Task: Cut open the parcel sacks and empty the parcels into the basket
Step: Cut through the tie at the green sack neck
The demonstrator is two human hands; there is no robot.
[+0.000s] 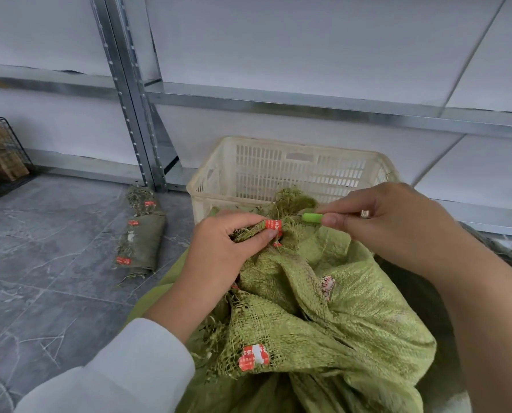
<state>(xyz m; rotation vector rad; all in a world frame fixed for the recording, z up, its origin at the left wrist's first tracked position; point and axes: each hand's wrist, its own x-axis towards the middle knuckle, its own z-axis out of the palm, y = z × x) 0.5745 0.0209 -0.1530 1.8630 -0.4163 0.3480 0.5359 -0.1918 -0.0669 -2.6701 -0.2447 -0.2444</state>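
At the basket [278, 150]: sack [353, 308] neck gripped
left hand [231, 242] grips the bunched, red-taped neck; right hand [398, 222] pinches a green cutter [313, 217], blade hidden; sack lies just before the basket, base out of frame

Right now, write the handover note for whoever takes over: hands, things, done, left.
Left hand grips the sack by its bunched neck, at the red tape.
Right hand pinches the green cutter, tip at the neck.
The sack bulges in front of the basket, neck at the near rim; no parcels show in the basket.
Folded sacks lie on the floor at left.
Done: the neck looks not yet cut.
Left: cut the neck, tip the parcels into the basket.
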